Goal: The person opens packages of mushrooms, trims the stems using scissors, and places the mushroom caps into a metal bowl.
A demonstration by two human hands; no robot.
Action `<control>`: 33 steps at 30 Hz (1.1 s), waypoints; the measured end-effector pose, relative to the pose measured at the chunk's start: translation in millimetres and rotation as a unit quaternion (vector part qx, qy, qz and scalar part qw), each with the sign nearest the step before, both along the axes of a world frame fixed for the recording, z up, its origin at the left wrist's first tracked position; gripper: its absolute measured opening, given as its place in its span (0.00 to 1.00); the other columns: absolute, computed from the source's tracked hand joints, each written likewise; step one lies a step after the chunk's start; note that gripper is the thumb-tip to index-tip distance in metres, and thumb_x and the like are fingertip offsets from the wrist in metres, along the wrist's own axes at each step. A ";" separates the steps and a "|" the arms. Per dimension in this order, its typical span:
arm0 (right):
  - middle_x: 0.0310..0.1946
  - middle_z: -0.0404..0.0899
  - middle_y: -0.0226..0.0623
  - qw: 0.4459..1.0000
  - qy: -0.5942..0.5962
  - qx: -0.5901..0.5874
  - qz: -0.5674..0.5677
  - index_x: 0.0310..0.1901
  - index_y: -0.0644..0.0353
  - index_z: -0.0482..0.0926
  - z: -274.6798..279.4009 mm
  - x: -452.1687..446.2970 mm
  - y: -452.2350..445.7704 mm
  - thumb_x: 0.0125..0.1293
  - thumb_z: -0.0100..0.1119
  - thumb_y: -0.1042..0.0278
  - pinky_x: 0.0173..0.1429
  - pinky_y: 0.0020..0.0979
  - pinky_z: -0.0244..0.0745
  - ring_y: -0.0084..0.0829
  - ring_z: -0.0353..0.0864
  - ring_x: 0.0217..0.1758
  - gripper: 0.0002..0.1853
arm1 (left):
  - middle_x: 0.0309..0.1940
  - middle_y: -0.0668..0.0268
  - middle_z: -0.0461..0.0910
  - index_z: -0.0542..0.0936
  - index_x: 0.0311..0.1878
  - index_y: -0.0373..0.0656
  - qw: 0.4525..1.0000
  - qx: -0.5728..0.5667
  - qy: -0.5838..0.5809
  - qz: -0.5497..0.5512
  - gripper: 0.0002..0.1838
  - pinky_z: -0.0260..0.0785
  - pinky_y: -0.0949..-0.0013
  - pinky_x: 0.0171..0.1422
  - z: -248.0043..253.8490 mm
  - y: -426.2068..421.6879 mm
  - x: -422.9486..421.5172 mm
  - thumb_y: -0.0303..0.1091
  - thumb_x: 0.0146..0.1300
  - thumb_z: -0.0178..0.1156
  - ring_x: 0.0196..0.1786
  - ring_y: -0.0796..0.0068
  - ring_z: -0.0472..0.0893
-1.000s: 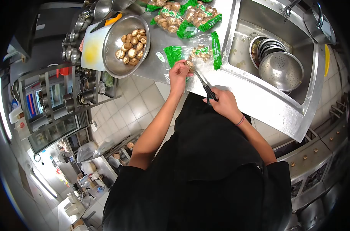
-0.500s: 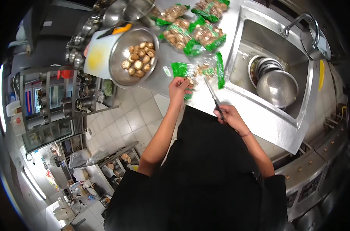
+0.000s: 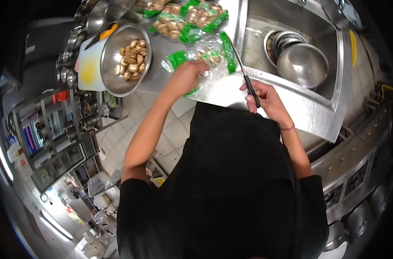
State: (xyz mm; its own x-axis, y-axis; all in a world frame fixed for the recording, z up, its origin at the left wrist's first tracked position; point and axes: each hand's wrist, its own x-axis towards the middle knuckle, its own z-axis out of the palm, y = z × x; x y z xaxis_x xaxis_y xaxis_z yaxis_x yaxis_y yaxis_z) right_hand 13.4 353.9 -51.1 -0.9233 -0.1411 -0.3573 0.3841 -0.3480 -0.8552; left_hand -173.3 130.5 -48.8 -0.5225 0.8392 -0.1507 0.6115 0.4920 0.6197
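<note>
In my right hand point(image 3: 265, 98) is a black-handled knife point(image 3: 250, 88), held loosely with its long blade pointing away over the counter toward the sink edge. My left hand point(image 3: 185, 80) is bent over the near side of an opened clear and green plastic bag point(image 3: 228, 54) with mushrooms point(image 3: 207, 55) in it. Its fingers are curled; what they hold, if anything, is hidden. To the left, a steel colander point(image 3: 114, 80) contains many brown mushrooms point(image 3: 134, 60), some showing pale cut faces.
Several packed mushroom bags point(image 3: 207, 17) lie at the back of the steel counter point(image 3: 222, 93). A sink point(image 3: 255, 56) on the right holds a perforated bowl point(image 3: 303, 64) and stacked metalware. Left of the colander is a white cutting board point(image 3: 87, 64) with an orange-and-black-handled tool point(image 3: 106, 33).
The view has shifted, so the counter things sit further left and up. My left hand has turned inward over the opened bag; the mushroom seen at its fingers is now hidden. The knife stays in my right.
</note>
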 end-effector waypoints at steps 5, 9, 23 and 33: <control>0.17 0.72 0.24 1.000 0.013 -0.017 -0.023 0.51 0.62 0.76 6.1 5.3 6.7 0.67 0.62 0.71 0.25 0.19 0.62 0.13 0.68 0.20 0.12 | 0.36 0.49 0.82 0.84 0.38 0.39 0.966 -0.213 0.101 -0.108 0.13 0.75 0.54 0.45 -18.5 0.4 -17.4 0.19 0.50 0.55 0.42 0.48 0.82; 0.17 0.74 0.26 0.999 0.020 -0.017 -0.022 0.52 0.64 0.75 5.6 4.9 0.6 0.68 0.59 0.72 0.26 0.19 0.63 0.15 0.70 0.19 0.13 | 0.34 0.49 0.83 0.84 0.36 0.37 0.892 -0.388 0.176 -0.153 0.09 0.77 0.55 0.42 -4.4 3.8 -5.5 0.21 0.52 0.56 0.41 0.49 0.84; 0.15 0.73 0.26 0.990 0.050 0.112 0.066 0.50 0.63 0.77 5.0 -19.7 -30.0 0.64 0.66 0.68 0.24 0.21 0.59 0.13 0.67 0.18 0.15 | 0.42 0.60 0.78 0.75 0.52 0.43 0.902 -0.331 0.260 -0.100 0.22 0.71 0.54 0.52 -37.5 -52.4 -14.5 0.26 0.51 0.63 0.48 0.58 0.80; 0.13 0.69 0.26 0.979 0.048 0.169 0.102 0.46 0.62 0.78 -5.6 -23.9 -40.9 0.60 0.70 0.62 0.24 0.26 0.55 0.16 0.65 0.17 0.17 | 0.33 0.61 0.82 0.73 0.48 0.45 0.970 -0.221 -0.013 0.099 0.16 0.74 0.60 0.42 -22.3 -51.2 -37.1 0.28 0.56 0.62 0.35 0.62 0.82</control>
State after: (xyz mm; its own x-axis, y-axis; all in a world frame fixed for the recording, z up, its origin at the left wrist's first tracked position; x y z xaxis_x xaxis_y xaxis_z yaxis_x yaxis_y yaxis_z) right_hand -10.4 313.0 -56.7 -0.9197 -0.2144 -0.3289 0.3291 0.0359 -0.9436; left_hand -210.4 79.3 -71.0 -0.6581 0.5738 -0.4875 0.4656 0.8190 0.3354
